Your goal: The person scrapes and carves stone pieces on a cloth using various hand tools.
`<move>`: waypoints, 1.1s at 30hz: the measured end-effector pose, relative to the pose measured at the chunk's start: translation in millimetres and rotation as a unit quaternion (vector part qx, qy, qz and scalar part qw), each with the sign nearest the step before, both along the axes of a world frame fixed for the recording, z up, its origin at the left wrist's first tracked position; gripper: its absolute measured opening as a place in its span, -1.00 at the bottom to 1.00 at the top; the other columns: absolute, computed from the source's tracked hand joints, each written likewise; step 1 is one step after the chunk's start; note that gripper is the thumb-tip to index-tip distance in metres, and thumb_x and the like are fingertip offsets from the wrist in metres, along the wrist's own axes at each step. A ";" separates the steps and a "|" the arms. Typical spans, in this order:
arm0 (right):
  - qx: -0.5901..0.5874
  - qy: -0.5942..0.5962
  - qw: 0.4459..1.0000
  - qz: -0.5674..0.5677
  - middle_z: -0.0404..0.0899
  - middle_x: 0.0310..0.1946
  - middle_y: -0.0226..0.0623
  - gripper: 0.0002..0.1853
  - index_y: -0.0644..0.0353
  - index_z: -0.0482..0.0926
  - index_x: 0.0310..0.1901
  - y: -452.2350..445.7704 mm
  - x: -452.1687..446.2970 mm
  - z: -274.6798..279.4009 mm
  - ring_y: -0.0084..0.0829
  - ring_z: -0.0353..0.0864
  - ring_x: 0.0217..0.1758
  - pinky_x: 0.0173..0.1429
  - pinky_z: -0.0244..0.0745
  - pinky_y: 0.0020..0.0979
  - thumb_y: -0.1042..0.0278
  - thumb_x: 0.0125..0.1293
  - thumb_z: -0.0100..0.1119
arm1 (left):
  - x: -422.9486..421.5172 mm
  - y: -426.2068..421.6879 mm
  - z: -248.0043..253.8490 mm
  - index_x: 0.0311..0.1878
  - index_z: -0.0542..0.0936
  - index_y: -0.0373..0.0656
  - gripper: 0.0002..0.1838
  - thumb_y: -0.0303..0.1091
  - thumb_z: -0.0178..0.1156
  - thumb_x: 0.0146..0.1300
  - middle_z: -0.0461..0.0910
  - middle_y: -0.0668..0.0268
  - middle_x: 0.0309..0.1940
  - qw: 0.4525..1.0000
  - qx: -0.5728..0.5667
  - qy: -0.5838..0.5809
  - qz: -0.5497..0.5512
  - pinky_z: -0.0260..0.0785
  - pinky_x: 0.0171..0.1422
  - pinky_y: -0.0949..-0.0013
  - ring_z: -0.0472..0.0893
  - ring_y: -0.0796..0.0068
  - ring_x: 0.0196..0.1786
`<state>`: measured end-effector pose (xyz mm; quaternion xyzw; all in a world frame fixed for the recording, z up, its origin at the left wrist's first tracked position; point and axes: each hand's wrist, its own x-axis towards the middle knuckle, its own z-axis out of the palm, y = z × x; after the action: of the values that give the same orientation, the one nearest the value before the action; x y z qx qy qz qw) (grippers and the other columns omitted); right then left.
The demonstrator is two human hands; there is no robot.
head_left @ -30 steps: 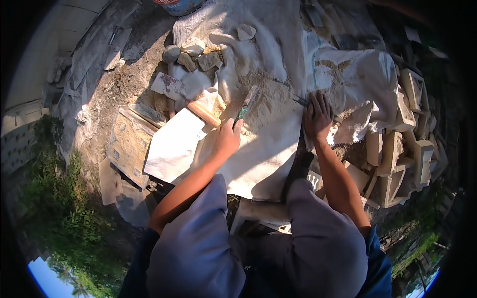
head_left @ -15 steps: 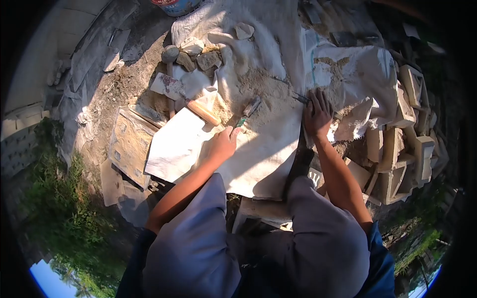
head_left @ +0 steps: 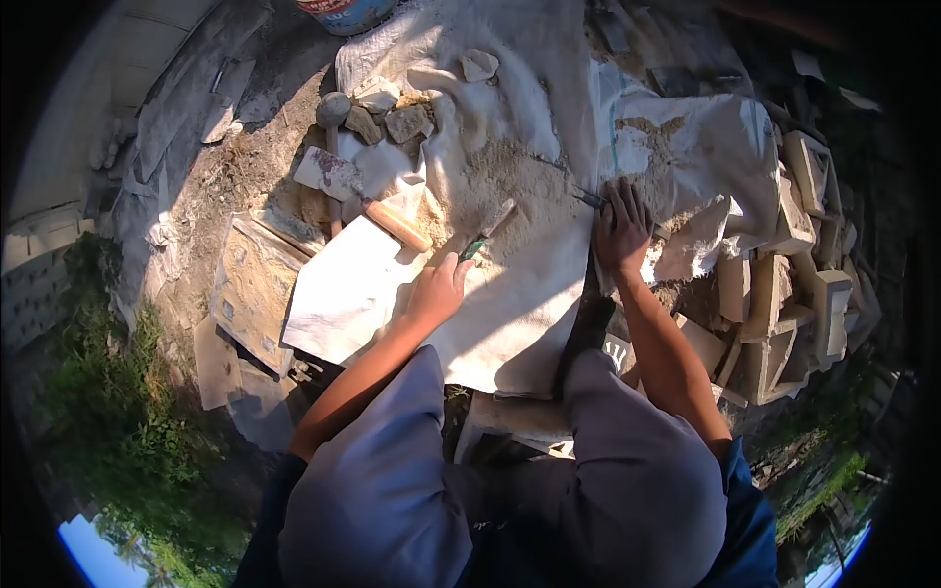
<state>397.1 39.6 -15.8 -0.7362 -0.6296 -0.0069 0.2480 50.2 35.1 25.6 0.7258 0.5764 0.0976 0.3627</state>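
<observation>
My left hand (head_left: 439, 292) is closed around the green handle of a small flat-bladed hand tool (head_left: 488, 230). Its narrow blade points up and right over pale powder (head_left: 520, 181) on a white woven sheet (head_left: 510, 343). The exact kind of tool is unclear. My right hand (head_left: 624, 230) lies palm down at the sheet's right edge, fingers stretched forward. The dark end of a thin metal tool (head_left: 588, 197) meets its fingertips; the rest runs left into the powder. Left of the green-handled tool lies a trowel with a wooden handle (head_left: 397, 225) and a stained blade.
Several stones (head_left: 407, 123) and a round-headed mallet (head_left: 333, 110) lie at the upper left. A dusty slab (head_left: 257, 289) is at the left. Cast pale blocks (head_left: 774, 294) are stacked at the right beside a crumpled white sack (head_left: 686, 147). A blue bucket (head_left: 348, 15) stands at the top.
The tool in my left hand has turned, so its blade now appears narrower and points farther up-right. My right hand stays in nearly the same place.
</observation>
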 end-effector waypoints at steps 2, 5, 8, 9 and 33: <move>-0.012 0.004 1.000 0.001 0.46 0.40 -0.10 -0.53 0.05 0.55 0.32 -0.7 -0.3 1.1 -0.07 0.36 0.50 0.56 0.11 -0.07 0.26 0.40 0.09 | -0.3 0.1 -2.5 -0.25 0.50 -0.24 -0.64 -0.12 0.03 0.55 0.59 -0.13 -0.50 0.999 -0.010 0.047 -0.013 0.39 -0.27 -0.16 0.60 -0.29 -0.36; -0.028 -0.030 0.999 -0.004 0.36 0.47 -0.12 -0.49 0.06 0.47 0.39 -3.8 -13.9 5.6 -0.05 0.27 0.56 0.57 0.06 -0.01 0.29 0.41 0.09 | -1.5 -10.3 7.1 -0.24 0.51 -0.23 -0.61 -0.08 0.00 0.56 0.60 -0.15 -0.50 0.999 0.008 -0.038 0.022 0.42 -0.26 -0.16 0.61 -0.31 -0.34; -0.046 0.020 0.993 0.109 0.21 0.55 -0.09 -0.35 0.14 0.31 0.48 -16.1 -43.4 22.2 -0.07 0.12 0.63 0.64 -0.08 0.04 0.15 0.41 0.12 | -0.1 -4.9 5.7 -0.26 0.51 -0.23 -0.63 -0.10 0.03 0.55 0.58 -0.17 -0.51 0.999 0.020 0.023 -0.025 0.43 -0.25 -0.18 0.62 -0.31 -0.34; -0.069 0.049 0.982 0.169 0.17 0.57 -0.08 -0.29 0.19 0.25 0.51 -20.2 -56.3 25.9 -0.08 0.08 0.65 0.66 -0.12 0.04 0.09 0.41 0.13 | 0.5 -3.1 4.6 -0.27 0.52 -0.24 -0.64 -0.12 0.05 0.54 0.58 -0.18 -0.51 0.995 -0.003 0.085 -0.043 0.41 -0.27 -0.19 0.61 -0.30 -0.35; -0.150 0.082 0.960 0.223 -0.01 0.64 -0.11 0.07 0.22 -0.01 0.60 -27.8 -69.2 23.9 -0.12 -0.11 0.72 0.68 -0.27 0.10 0.03 0.18 0.39 | -10.2 -17.3 15.4 -0.17 0.50 -0.24 -0.62 -0.06 -0.01 0.55 0.59 -0.23 -0.43 0.990 -0.114 0.072 -0.046 0.37 -0.13 -0.25 0.57 -0.41 -0.23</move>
<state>327.9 11.8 8.0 -0.6038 -0.7493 0.2031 0.1807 40.0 17.8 41.1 0.7102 0.5747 -0.0382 0.4047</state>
